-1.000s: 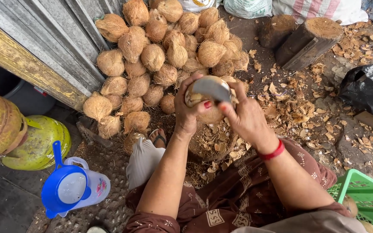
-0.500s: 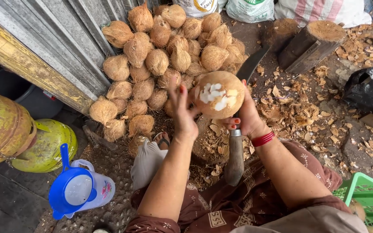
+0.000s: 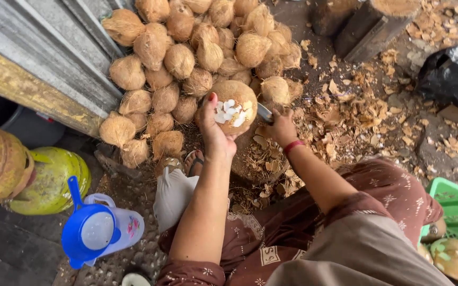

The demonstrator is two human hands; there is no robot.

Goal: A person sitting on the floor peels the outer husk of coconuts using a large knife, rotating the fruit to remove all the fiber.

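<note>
My left hand holds up a brown husked coconut with white patches chipped into its shell. My right hand, with a red band at the wrist, grips a knife whose blade lies against the coconut's right side. Both hands are over a wooden chopping block strewn with shell chips. Behind them lies a pile of several husked coconuts.
A corrugated metal wall runs along the left. Yellow-green gas cylinders and a blue-lidded jug stand at lower left. A green crate, a black bag and wood logs are at right. Shell chips litter the ground.
The coconut has turned and dropped slightly in my left hand. My right hand with the knife has moved down to the coconut's right side.
</note>
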